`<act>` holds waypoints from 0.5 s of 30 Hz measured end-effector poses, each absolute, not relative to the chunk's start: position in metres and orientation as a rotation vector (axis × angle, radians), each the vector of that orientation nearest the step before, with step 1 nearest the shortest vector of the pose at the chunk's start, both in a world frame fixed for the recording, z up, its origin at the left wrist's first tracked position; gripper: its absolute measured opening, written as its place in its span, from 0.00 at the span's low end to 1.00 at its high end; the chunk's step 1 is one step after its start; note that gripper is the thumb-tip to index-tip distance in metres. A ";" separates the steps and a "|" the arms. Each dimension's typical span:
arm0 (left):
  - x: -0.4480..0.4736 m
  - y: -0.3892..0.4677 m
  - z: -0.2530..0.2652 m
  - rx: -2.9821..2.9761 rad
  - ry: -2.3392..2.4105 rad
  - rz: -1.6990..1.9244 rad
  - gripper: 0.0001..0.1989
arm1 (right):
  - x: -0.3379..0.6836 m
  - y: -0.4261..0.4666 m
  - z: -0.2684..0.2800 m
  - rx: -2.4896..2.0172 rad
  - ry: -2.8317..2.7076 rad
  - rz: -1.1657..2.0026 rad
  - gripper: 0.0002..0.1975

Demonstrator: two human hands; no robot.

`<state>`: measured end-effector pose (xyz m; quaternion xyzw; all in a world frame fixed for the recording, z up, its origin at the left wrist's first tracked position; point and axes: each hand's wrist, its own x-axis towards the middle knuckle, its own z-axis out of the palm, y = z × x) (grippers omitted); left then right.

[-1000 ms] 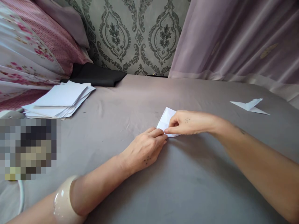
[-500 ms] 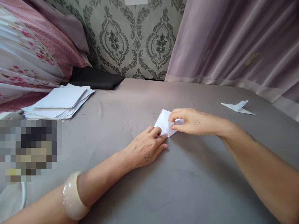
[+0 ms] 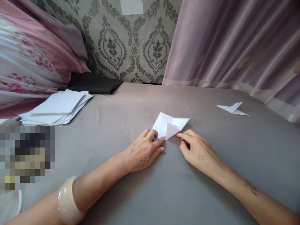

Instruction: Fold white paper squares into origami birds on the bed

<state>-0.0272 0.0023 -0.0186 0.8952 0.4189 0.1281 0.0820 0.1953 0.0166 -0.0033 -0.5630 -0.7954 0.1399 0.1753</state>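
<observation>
Mid-fold on a small white paper piece point(image 3: 170, 126), lying flat on the grey bedsheet point(image 3: 140, 100), a little beyond both hands. Already creased into a squat pointed form; one flap raised along the middle, near point aimed back toward the wrists.

Left hand point(image 3: 142, 150): palm down, fingertips point(image 3: 156, 135) pressing the near left corner of the paper against the sheet. Pinning, not gripping.

Right hand point(image 3: 198, 151): loose, fingers half curled, forefinger tip just beside the paper's near point. Contact there hard to tell. Nothing held.

Cream bangle point(image 3: 67, 200) on the left forearm.

Elsewhere: stack of white sheets point(image 3: 56, 107) far left on the bed, well apart from the work. A finished folded paper shape point(image 3: 233, 108) far right, near the curtain point(image 3: 234, 47). Black cloth point(image 3: 93, 82) at the foot of the patterned wall. Floral pillow point(image 3: 30, 59) at upper left.

Step, by judgement: a crease just set or being checked, paper held down by one hand only.

Next move, by judgement: likely the right forefinger and thumb on a free flap or the near point, left fingertips holding the corner firm. Soft sheet underneath; firm pressure needed along any crease, and care against the paper sliding.
</observation>
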 end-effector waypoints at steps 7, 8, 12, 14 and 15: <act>-0.026 0.002 -0.013 2.660 1.253 0.350 0.21 | 0.174 0.015 -0.010 -1.548 -2.139 0.556 0.16; -0.026 0.001 -0.013 2.653 1.247 0.354 0.21 | 0.173 0.014 -0.010 -1.528 -2.128 0.564 0.16; -0.027 -0.002 -0.012 2.627 1.242 0.357 0.21 | 0.175 0.010 -0.015 -1.461 -2.131 0.543 0.16; -0.027 -0.003 -0.012 2.623 1.252 0.352 0.22 | 0.176 0.009 -0.019 -1.428 -2.167 0.517 0.17; -0.027 -0.004 -0.012 2.622 1.257 0.349 0.22 | 0.176 0.008 -0.020 -1.410 -2.187 0.504 0.17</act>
